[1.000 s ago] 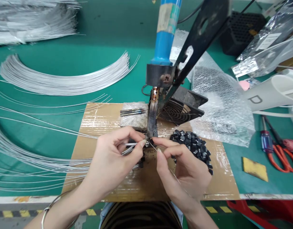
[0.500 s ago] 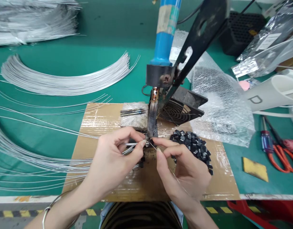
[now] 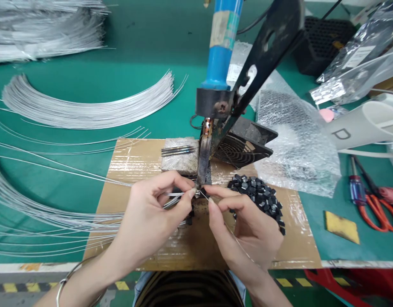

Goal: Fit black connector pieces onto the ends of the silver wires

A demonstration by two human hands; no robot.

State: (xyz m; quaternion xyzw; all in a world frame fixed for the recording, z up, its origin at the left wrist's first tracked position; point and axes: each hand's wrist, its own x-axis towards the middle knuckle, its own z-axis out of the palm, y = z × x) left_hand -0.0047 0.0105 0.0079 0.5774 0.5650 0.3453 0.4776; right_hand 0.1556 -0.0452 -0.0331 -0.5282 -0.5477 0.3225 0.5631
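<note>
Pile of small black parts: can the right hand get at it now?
Probably yes: the black pile lies right beside the right hand, with nothing visible blocking the way, though that hand holds a thin wire.

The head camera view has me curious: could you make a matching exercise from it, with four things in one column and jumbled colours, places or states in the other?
1. Soldering iron
2. Small blocks
3. Left hand
4. Scissors

A. Orange-red handles
B. Pinching grey wires near the iron's tip
C. Blue handle, held up by a black bracket
D. Black, heaped on brown cardboard beside the right hand

Right pairs: 1-C, 2-D, 3-B, 4-A
</note>
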